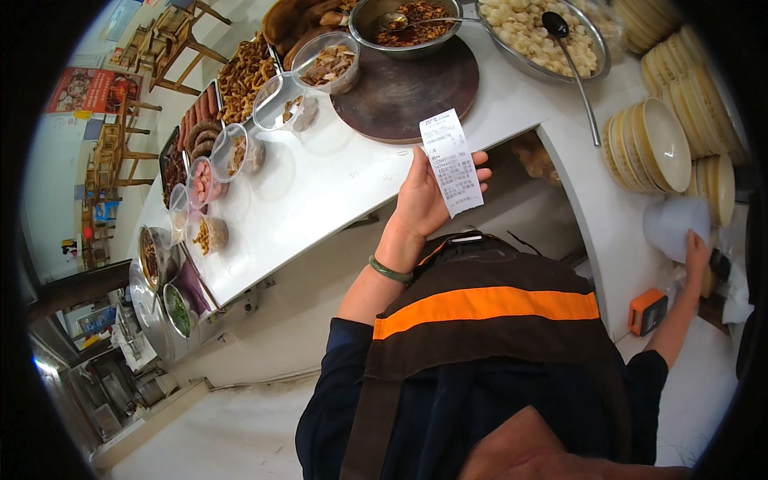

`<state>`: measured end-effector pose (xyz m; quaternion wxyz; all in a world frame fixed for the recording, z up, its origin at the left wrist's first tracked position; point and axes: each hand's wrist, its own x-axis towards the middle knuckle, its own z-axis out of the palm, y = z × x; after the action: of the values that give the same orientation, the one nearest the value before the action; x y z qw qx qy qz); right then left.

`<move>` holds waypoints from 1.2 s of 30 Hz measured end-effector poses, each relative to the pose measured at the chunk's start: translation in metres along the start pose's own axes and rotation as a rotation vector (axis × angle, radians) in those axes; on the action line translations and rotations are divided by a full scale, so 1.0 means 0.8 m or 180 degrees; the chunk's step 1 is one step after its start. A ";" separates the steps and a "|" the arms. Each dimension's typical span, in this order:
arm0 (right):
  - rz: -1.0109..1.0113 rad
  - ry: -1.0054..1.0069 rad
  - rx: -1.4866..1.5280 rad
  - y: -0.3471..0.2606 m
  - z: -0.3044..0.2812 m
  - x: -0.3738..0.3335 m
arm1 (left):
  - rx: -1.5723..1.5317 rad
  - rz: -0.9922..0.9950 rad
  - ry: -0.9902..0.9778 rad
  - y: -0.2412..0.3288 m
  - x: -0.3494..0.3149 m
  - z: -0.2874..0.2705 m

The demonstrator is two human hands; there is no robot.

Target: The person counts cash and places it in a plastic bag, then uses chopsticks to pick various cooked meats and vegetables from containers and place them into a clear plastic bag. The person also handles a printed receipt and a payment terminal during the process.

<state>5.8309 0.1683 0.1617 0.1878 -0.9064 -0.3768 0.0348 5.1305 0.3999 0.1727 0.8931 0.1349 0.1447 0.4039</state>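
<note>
My left hand (419,198) holds a printed paper receipt (452,164), with the thumb at its left edge and the fingers behind it. A green bangle (390,270) circles the left wrist. Out at the far right, my right hand (697,253) grips the edge of a translucent plastic tub (674,227); I cannot tell whether it is one tub or several nested together. Stacked cream bowls (668,144) stand just beyond that tub. An orange and black device (647,312) lies on the counter near my right forearm.
A round wooden board (408,90) lies on the white counter (320,192). Behind it are a steel bowl of chili sauce (376,38) and a basin of pale pieces (588,60) with a black ladle. Plastic tubs of food, including one of sliced meat (326,72), line the left.
</note>
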 end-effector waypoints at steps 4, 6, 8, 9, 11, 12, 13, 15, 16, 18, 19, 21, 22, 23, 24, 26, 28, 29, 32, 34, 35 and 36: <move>-0.0356 0.0056 -0.0362 0.022 -0.014 0.005 | -0.0007 -0.0015 0.0141 -0.007 0.001 -0.010; -0.0302 0.0530 -0.0467 0.023 -0.022 0.001 | -0.0037 0.0015 0.0010 -0.009 0.002 -0.013; -0.0186 0.0860 -0.0522 0.012 -0.037 -0.008 | 0.0024 0.0006 0.0081 -0.010 0.001 -0.013; -0.0107 0.0969 -0.0888 0.001 -0.046 -0.013 | 0.0020 -0.0017 0.0092 -0.011 0.001 -0.013; 0.0030 0.1167 -0.1046 -0.031 -0.065 -0.027 | 0.0053 -0.0002 0.0169 -0.010 -0.001 -0.012; 0.0014 0.1295 -0.1042 -0.051 -0.075 -0.035 | 0.0085 0.0008 0.0160 -0.010 -0.002 -0.011; -0.0018 0.1407 -0.1038 -0.074 -0.083 -0.037 | 0.0182 0.0035 0.0263 -0.012 -0.006 -0.011; 0.0013 0.1691 -0.0535 -0.129 -0.101 -0.047 | 0.0208 0.0079 0.0288 -0.012 -0.009 -0.010; 0.0115 0.1764 -0.0088 -0.159 -0.107 -0.057 | 0.0189 0.0100 0.0247 -0.011 -0.011 -0.011; -0.0313 0.1858 0.0035 -0.230 -0.117 -0.073 | 0.0241 0.0139 0.0385 -0.010 -0.014 -0.010; -0.0485 0.1857 0.0182 -0.267 -0.117 -0.085 | 0.0218 0.0170 0.0359 -0.009 -0.016 -0.010; -0.1432 0.1686 0.0537 -0.344 -0.100 -0.113 | 0.0241 0.0263 0.0491 -0.009 -0.018 -0.008; -0.2162 0.1484 0.0888 -0.380 -0.089 -0.125 | 0.0264 0.0334 0.0477 -0.009 -0.020 -0.007; -0.2798 0.1281 0.1120 -0.415 -0.073 -0.133 | 0.0271 0.0377 0.0476 -0.008 -0.022 -0.006; -0.3321 0.1147 0.1553 -0.450 -0.051 -0.138 | 0.0280 0.0456 0.0471 -0.007 -0.025 -0.005; -0.3926 0.0632 0.1985 -0.506 -0.005 -0.152 | 0.0263 0.0603 0.0572 -0.006 -0.035 -0.006; -0.4251 -0.0074 0.2241 -0.544 0.041 -0.168 | 0.0169 0.0779 0.0552 -0.006 -0.049 -0.009; -0.4344 -0.0424 0.2434 -0.558 0.062 -0.176 | 0.0216 0.0904 0.0592 -0.007 -0.058 -0.009; -0.4587 -0.1093 0.2514 -0.588 0.114 -0.215 | 0.0266 0.1226 0.0814 -0.004 -0.100 -0.015; -0.4706 -0.1373 0.2602 -0.602 0.137 -0.242 | 0.0260 0.1384 0.1108 -0.003 -0.132 -0.019; -0.4760 -0.1498 0.2692 -0.610 0.146 -0.255 | 0.0250 0.1499 0.1170 -0.003 -0.147 -0.021; -0.4860 -0.1632 0.2667 -0.620 0.153 -0.265 | 0.0231 0.1600 0.1199 -0.002 -0.162 -0.026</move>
<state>5.3220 0.3795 0.2131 0.3844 -0.2321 -0.8618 0.2357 5.0421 0.3028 0.1726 0.7174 0.1209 0.2841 0.6245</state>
